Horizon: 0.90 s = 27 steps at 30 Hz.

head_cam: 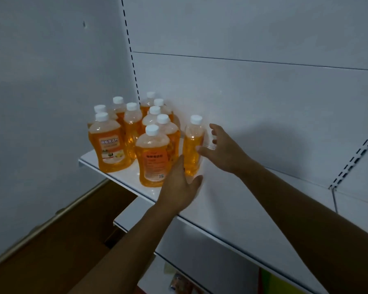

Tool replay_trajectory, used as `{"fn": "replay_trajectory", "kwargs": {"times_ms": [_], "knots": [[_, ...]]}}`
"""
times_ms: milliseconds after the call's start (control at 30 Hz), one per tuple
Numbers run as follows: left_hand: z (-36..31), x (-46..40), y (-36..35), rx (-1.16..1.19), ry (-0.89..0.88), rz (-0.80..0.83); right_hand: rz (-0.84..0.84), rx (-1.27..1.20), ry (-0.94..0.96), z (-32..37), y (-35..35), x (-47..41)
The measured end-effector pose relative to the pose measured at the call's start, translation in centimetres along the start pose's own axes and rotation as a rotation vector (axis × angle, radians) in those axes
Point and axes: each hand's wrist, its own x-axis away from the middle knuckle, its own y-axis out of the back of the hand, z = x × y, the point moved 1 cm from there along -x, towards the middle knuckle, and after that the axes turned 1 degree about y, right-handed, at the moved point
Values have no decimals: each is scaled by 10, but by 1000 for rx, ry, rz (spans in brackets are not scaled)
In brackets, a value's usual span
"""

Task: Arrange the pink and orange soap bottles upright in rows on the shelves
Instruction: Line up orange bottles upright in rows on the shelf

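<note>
Presently recorded: one white shelf (pixel 232 200), upper tier, with a lower shelf (pixel 191 240) showing beneath it. Orange soap bottles (pixel 134 126), white-capped, stood upright in a cluster at the far left end of the upper shelf, close against the back panel (pixel 253 92). Two labelled bottles fronted the cluster. One single bottle (pixel 192 145) stood upright just right of the cluster, set slightly apart. Left hand (pixel 180 185): open, fingers spread, placed at the near side of the single bottle's base; contact could not be told. Right hand (pixel 223 148): open, fingers loosely curled, thumb tip at or just beside the single bottle's right side; holding nothing. Both forearms reached in from the near right.
</note>
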Motion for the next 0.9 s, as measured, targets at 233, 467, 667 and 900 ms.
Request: {"fn": "replay_trajectory", "kwargs": {"times_ms": [233,467,667,900], "knots": [[9,-12,-15,30,-47,-76,18,-189,71,-1,-14,-19],[7,-17,-23,12,-76,-154,-45,-291,27,-24,7,-17],[-5,-25,-47,62,20,-25,54,-492,-43,-48,53,10],[-26,-36,-82,436,20,403,68,-632,-132,-78,105,46]]}}
